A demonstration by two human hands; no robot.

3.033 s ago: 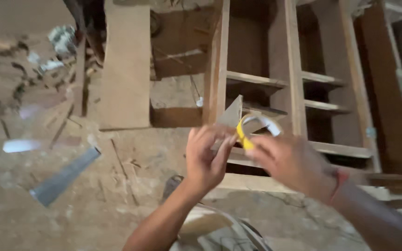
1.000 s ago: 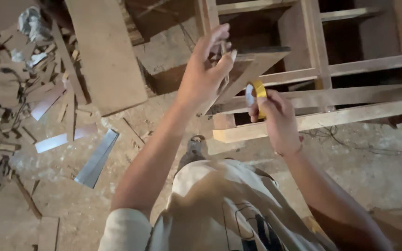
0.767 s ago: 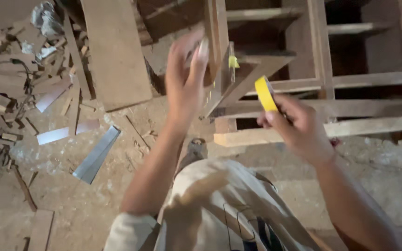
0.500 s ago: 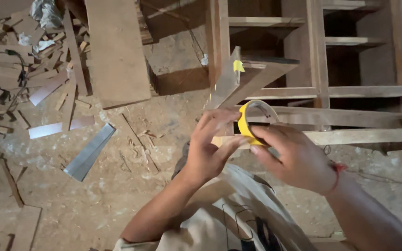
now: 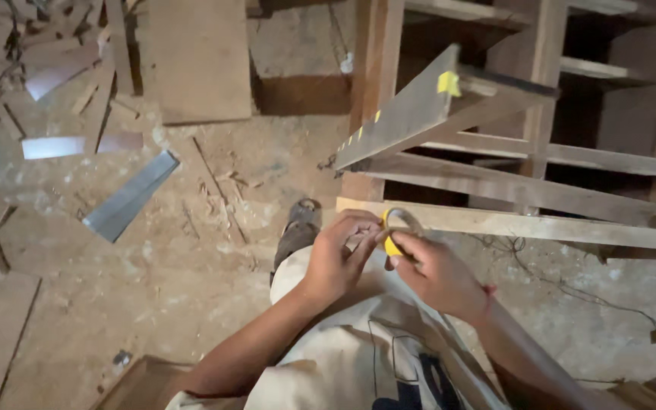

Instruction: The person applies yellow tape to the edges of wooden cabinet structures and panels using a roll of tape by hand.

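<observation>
Bare forearms, pale printed shirt

The cream T-shirt (image 5: 343, 364) carries a dark printed graphic on its chest; a thin red thread bracelet (image 5: 489, 302) circles the right wrist — below the shirt, a dark sandal (image 5: 298, 228).

Dim warm light, deep shadow inside the wooden frame (image 5: 571, 91); floor (image 5: 153, 258) evenly lit, slight softness, no glare.

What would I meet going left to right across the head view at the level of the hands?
Grey metal strip → sandalled foot → left hand → yellow tape roll → right hand → long wooden batten.
</observation>
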